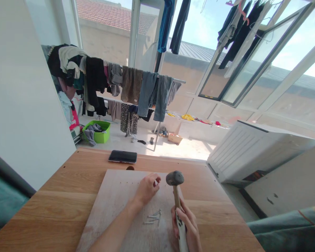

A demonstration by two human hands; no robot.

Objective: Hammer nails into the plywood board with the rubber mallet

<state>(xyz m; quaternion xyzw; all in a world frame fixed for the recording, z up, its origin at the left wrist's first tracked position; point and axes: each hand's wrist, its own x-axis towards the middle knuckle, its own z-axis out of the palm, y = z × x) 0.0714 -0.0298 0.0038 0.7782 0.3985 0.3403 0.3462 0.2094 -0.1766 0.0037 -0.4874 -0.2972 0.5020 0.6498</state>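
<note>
A mallet (pixel 174 178) with a dark, rounded head and a pale handle stands nearly upright in my right hand (pixel 188 220), whose fingers wrap around the handle. My left hand (pixel 147 187) rests over the far part of a pale wooden board (pixel 105 206), left of the mallet head. Its fingers are curled together, and what they pinch, if anything, is too small to make out. Several loose silver nails (pixel 153 218) lie on the board between my forearm and my right hand. Small dark marks (pixel 127 182) run in a row near the board's far edge.
The board lies on a wooden table (pixel 55 199). A phone (pixel 123 156) and a small round brown object (pixel 130 168) are beyond the board. Farther off are a rack of clothes (pixel 132 85), a green basket (pixel 103 133) and a white ridged appliance (pixel 252 150).
</note>
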